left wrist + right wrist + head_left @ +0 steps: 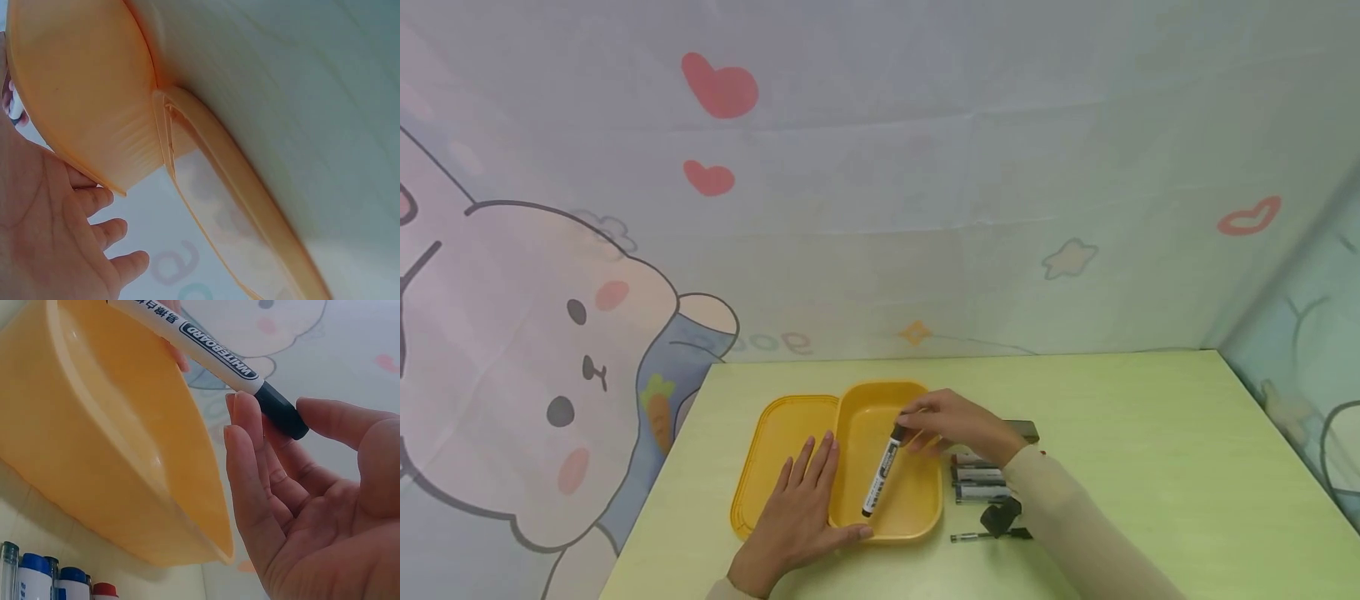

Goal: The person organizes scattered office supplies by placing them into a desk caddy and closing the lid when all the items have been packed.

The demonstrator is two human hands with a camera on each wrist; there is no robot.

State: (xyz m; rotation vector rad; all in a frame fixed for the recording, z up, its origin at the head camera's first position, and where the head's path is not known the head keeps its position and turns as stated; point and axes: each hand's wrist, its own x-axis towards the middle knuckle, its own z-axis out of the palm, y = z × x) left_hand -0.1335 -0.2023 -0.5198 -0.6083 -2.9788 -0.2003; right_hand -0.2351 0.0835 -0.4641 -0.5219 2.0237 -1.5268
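My right hand (pixel 955 421) pinches a whiteboard marker (pixel 883 475) by its black cap, between the thumb and fingertips. The white barrel slants down and left over the yellow plastic box (pixel 917 504), its far end close to my left thumb. In the right wrist view, the word WHITEBOARD reads along the marker (pixel 219 350). My left hand (pixel 801 512) rests at the box's left rim with straight fingers, the thumb along the near rim. Under and beside that hand lies the box's yellow lid (pixel 775 433); the left wrist view shows the lid (pixel 237 169) joining the box wall.
Right of the box, several markers (pixel 981 493) lie in a row, with blue and red caps in the right wrist view. A dark block (pixel 1022 431) sits behind them, partly covered by my right arm. A thin pen (pixel 973 537) lies nearer. A printed cloth (pixel 880 208) hangs behind the table.
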